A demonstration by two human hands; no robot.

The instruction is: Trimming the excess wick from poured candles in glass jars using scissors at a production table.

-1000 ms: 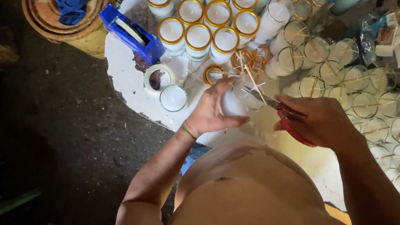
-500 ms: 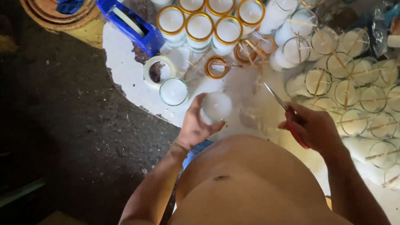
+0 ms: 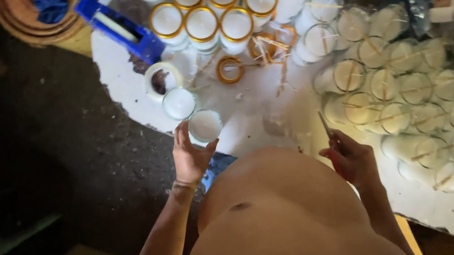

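My left hand [image 3: 190, 157] holds a glass jar of white wax [image 3: 205, 126] at the near left edge of the white table [image 3: 253, 119], next to another wax-filled glass [image 3: 179, 103]. My right hand [image 3: 350, 158] is shut on red-handled scissors [image 3: 328, 129], blades pointing up, just in front of the rows of wax glasses with wooden sticks across them [image 3: 393, 91]. Both hands are apart from each other, with my bare torso between them.
Gold-rimmed wax jars [image 3: 201, 23] stand at the far side. Loose gold rings [image 3: 229, 70], a tape roll [image 3: 160, 79] and a blue tray [image 3: 125, 29] lie near the left edge. A round woven basket [image 3: 37, 21] sits beyond on the dark floor.
My left hand carried the wax jar left and down to the table edge. My right hand with the scissors drew back toward my body, away from the jar.
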